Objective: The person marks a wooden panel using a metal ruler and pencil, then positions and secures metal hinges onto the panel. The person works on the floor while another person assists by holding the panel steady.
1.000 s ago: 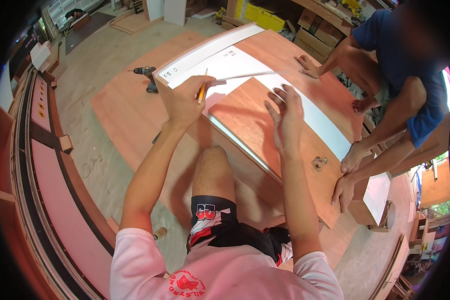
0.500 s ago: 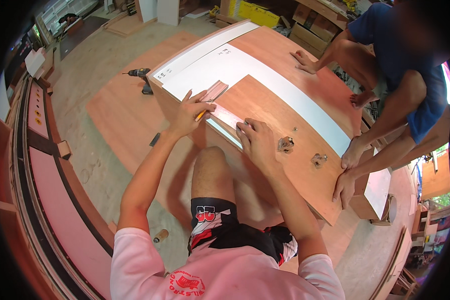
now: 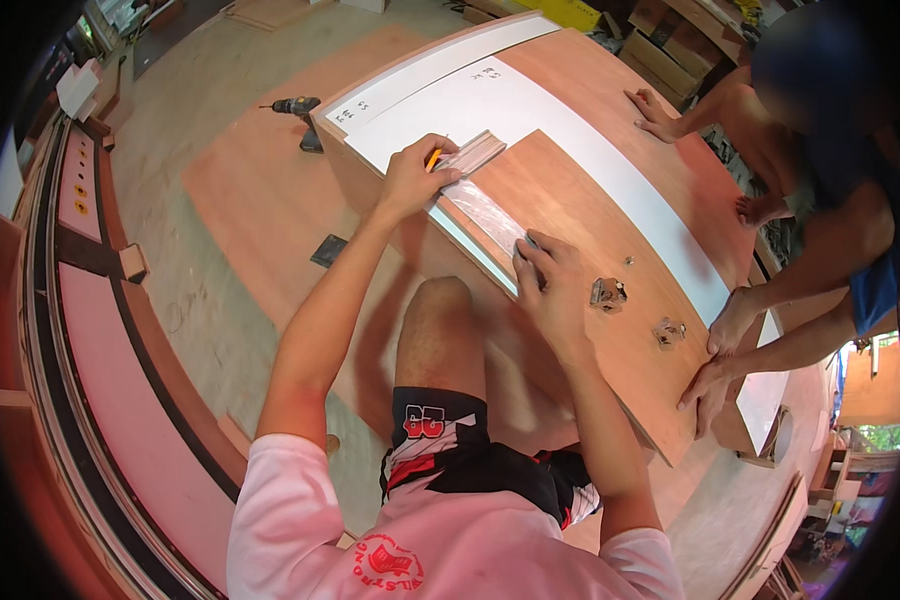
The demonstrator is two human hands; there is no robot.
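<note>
My left hand (image 3: 415,178) is closed round a yellow pencil (image 3: 433,158) beside a square's pale stock (image 3: 478,149), at the upper end of a plywood panel. My right hand (image 3: 552,285) has curled fingers gripping the far end of the square's wide, pale blade (image 3: 482,212), which lies along the panel's left edge. The plywood panel (image 3: 595,235) has rough cut holes (image 3: 608,295) near its lower end. Under it show a white sheet (image 3: 400,135) with handwriting and a larger wooden piece.
A co-worker (image 3: 830,150) crouches at the right, hands and foot on the work. A cordless drill (image 3: 292,105) and a dark flat object (image 3: 327,251) lie at the left on a plywood sheet (image 3: 240,170). A long pink-topped rail (image 3: 135,390) runs along the left side.
The square came down from across the white sheet to lie along the panel's edge. My right hand lowered onto it and curled. The view has since shifted slightly, and my left hand stays by the stock.
</note>
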